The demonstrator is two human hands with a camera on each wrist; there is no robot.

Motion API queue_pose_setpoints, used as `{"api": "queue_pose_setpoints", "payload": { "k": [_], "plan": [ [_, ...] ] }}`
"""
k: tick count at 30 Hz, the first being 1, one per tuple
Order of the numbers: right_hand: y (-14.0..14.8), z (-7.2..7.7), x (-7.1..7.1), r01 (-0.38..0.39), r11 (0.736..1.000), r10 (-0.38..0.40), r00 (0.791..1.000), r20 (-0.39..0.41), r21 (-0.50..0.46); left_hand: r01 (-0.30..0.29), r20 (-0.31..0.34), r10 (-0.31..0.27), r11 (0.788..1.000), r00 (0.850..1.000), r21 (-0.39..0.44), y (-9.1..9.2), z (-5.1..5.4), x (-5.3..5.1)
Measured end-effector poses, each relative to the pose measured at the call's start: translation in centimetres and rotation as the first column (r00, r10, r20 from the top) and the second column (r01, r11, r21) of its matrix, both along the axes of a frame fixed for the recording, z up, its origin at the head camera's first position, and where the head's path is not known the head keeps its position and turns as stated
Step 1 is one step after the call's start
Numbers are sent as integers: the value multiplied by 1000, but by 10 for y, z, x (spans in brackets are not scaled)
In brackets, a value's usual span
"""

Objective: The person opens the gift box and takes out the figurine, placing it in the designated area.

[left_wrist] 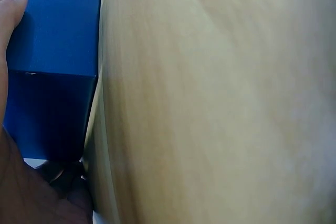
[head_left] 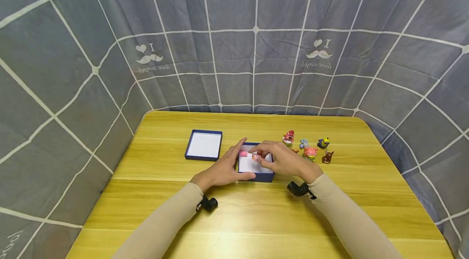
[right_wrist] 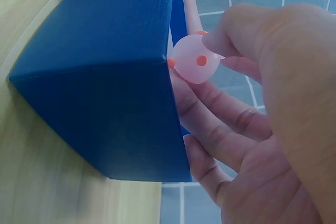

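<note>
A blue open box (head_left: 264, 177) with a white inside stands on the table in the head view. My left hand (head_left: 227, 167) holds its left side, thumb at the front and fingers toward the back; the left wrist view shows the thumb against the blue box (left_wrist: 58, 30). My right hand (head_left: 280, 159) pinches a small pink figurine (head_left: 255, 156) over the box. In the right wrist view the figurine (right_wrist: 194, 64) is round and pale pink with orange spots, just at the box rim. Another pink figurine (head_left: 243, 153) lies inside at the back left.
The box's lid (head_left: 203, 144) lies white side up at the left. Right of the box stand several figurines: a red one (head_left: 288, 137), a pink pig-like one (head_left: 310, 152), a yellow-and-dark one (head_left: 323, 142), a grey-blue one (head_left: 303, 143) and a brown animal (head_left: 327, 157).
</note>
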State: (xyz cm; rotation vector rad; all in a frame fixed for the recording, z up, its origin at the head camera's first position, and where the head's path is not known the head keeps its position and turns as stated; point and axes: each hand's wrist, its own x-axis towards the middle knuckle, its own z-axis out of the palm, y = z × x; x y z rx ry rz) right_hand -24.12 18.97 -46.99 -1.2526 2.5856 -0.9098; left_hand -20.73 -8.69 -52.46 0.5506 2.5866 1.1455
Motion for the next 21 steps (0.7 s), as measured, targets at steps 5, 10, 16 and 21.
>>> {"api": "queue_pose_setpoints", "payload": {
  "k": [5,10,16,21],
  "plan": [
    [1,1,1,9,1000,-9,1000,-11,-9,0,-11,0,1000,1000,-6,0,0,0],
    [2,0,3,34,999,-34,999,0,-5,3,-12,-3,1000,1000,-6,1,0,0],
    [4,-1,4,41,999,-41,999,-5,-15,4,-21,-4,1000,1000,-8,1,-1,-1],
    [4,-1,5,42,999,-42,999,-5,-31,2,-20,-2,1000,1000,-8,1,-1,-1]
  ]
}}
